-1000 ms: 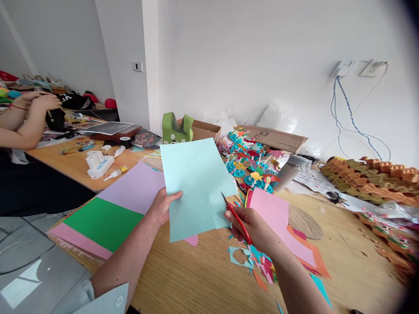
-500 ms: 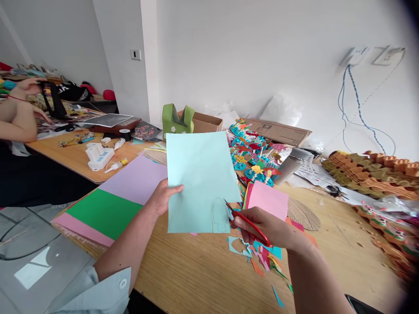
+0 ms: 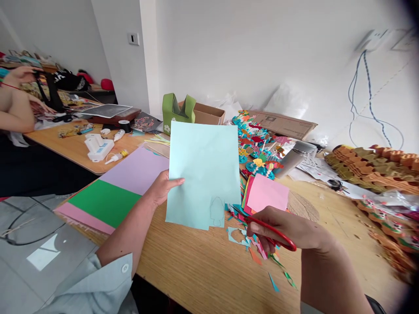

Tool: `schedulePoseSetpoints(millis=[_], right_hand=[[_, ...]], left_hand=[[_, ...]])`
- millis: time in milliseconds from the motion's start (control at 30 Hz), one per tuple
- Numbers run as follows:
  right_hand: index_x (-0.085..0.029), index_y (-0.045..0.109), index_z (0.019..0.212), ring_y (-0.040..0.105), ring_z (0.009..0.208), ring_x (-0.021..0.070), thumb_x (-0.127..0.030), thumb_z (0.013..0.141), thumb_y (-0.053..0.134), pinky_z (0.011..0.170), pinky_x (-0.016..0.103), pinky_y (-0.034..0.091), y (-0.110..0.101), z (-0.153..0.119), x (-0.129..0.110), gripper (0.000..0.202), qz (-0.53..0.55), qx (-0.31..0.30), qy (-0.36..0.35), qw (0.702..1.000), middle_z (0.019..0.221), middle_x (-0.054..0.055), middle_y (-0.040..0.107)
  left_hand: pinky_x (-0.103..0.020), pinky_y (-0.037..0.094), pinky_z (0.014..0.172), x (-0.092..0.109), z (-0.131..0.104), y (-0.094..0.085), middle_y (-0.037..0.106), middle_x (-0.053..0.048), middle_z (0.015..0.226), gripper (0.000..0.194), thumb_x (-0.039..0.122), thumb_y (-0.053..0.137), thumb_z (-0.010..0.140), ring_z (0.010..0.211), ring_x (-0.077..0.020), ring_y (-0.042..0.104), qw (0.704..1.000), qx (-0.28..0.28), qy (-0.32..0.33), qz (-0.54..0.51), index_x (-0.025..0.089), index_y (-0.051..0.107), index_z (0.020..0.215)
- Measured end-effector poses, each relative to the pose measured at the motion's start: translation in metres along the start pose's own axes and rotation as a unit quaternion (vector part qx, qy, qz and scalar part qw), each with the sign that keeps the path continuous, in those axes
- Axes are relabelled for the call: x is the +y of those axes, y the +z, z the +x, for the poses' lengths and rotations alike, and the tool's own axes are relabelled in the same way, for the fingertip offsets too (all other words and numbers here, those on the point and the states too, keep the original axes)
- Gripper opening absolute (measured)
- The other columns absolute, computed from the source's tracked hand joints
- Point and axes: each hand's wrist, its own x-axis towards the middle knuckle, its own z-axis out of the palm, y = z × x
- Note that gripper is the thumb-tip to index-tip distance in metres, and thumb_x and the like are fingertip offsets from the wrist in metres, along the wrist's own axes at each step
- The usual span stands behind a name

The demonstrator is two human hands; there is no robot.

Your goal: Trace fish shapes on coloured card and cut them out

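Observation:
My left hand (image 3: 166, 187) pinches the left edge of a pale blue sheet of paper (image 3: 199, 170), thumb on the front and fingers behind, holding it upright above the table. A fish-like or rocket-like outline (image 3: 216, 211) is drawn in pencil near its lower right corner, with cuts running beside the outline. Red-handled scissors (image 3: 276, 233) are in my right hand (image 3: 270, 229), fingers wrapped round the handles. Their dark blades point up and left, just right of the sheet and apart from it. Paper scraps (image 3: 238, 235) lie on the table below.
Coloured sheets (image 3: 121, 200) lie at left, pink paper (image 3: 268, 192) at right. Behind are a green felt bag (image 3: 178, 109), paper fish decorations (image 3: 255, 148), a metal flask (image 3: 296, 157) and egg-tray-like strips (image 3: 376, 170). Another person's arm (image 3: 19, 104) rests at far left.
The scissors have drawn away from the sheet to the right. The sheet has tilted slightly, and the cut at its lower right now shows as an open gap. The view has shifted a little.

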Motion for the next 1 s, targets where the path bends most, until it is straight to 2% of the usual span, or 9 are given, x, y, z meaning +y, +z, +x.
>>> schedulePoseSetpoints(millis=[167,500,800,1000], right_hand=[[-0.013,0.06,0.084,0.063,0.047,0.0159,-0.069,0.086,0.045,0.046,0.023,0.045,0.002,0.007,-0.002,0.058,-0.004,-0.003,0.027,1.0,0.057,0.006,0.066],[-0.015,0.056,0.072,0.061,0.044,0.0152,-0.073,0.082,0.046,0.042,0.022,0.042,0.005,0.015,-0.007,0.059,-0.045,0.009,0.067,0.997,0.053,0.006,0.065],[-0.015,0.058,0.076,0.06,0.042,0.0145,-0.073,0.081,0.048,0.041,0.021,0.041,0.006,0.018,-0.008,0.059,-0.039,0.003,0.068,0.997,0.051,0.004,0.064],[-0.014,0.059,0.082,0.062,0.043,0.0154,-0.076,0.081,0.044,0.04,0.021,0.04,0.006,0.02,-0.006,0.064,-0.026,-0.018,0.057,0.998,0.05,0.004,0.063]], left_hand=[[-0.037,0.052,0.075,0.002,-0.003,0.003,0.074,-0.012,0.094,0.055,0.029,0.087,0.055,0.087,-0.0297,0.068,1.0,-0.017,-0.014,0.015,0.011,0.07,0.104],[-0.039,0.052,0.077,0.0,-0.004,0.001,0.073,-0.013,0.096,0.051,0.032,0.085,0.059,0.088,-0.0315,0.069,0.998,-0.039,-0.014,0.037,0.012,0.071,0.104],[-0.04,0.052,0.077,-0.001,-0.004,-0.002,0.073,-0.013,0.096,0.048,0.032,0.084,0.063,0.087,-0.0301,0.069,0.997,-0.051,-0.009,0.055,0.012,0.071,0.105],[-0.04,0.051,0.081,0.0,-0.004,-0.001,0.073,-0.012,0.097,0.051,0.031,0.084,0.062,0.095,-0.0321,0.067,0.996,-0.067,-0.011,0.053,0.013,0.07,0.107]])
